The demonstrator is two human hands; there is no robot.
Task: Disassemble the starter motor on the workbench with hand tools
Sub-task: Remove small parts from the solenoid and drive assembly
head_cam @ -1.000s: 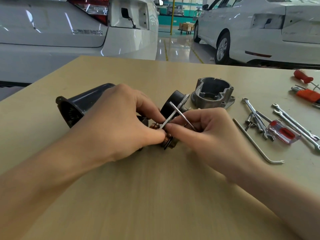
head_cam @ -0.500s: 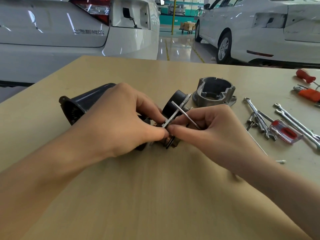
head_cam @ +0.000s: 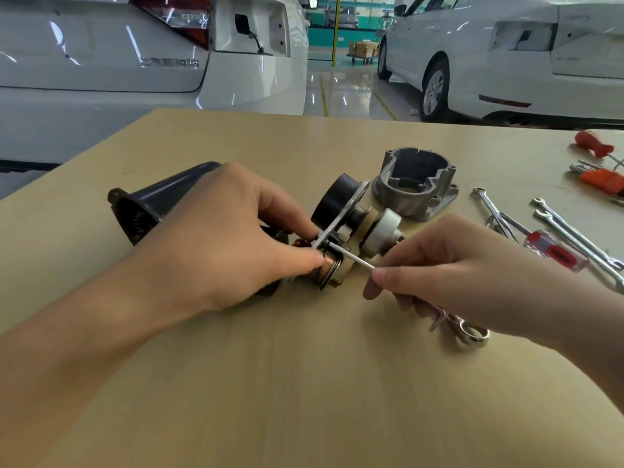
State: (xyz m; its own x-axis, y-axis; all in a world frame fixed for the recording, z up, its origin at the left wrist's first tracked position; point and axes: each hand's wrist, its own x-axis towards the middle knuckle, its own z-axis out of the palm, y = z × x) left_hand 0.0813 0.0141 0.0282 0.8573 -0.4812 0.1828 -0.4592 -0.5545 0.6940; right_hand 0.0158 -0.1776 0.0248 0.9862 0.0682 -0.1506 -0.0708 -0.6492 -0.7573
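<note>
A part-stripped starter motor (head_cam: 341, 238) lay near the middle of a tan wooden workbench (head_cam: 304, 383), w/ a black round cap, a metal plate, a white disc and a copper-coloured end showing. The left hand (head_cam: 216, 244) gripped the copper end, thumb and fingers curled round it. The right hand (head_cam: 449, 265) pinched a thin metal rod (head_cam: 351, 256) between thumb and forefinger; the rod's far tip met the motor beside the plate. A spanner (head_cam: 467, 331) showed under that hand, possibly tucked in its lower fingers, but the blur made that unclear. Behind the left hand lay a dark cone-shaped housing (head_cam: 152, 204). Just beyond the motor stood a grey cast housing (head_cam: 417, 184). To the right lay several spanners (head_cam: 574, 241), a clear-handled screwdriver (head_cam: 553, 251) and orange-handled tools (head_cam: 601, 179). Beyond the bench stood 2 white cars (head_cam: 141, 55).
</note>
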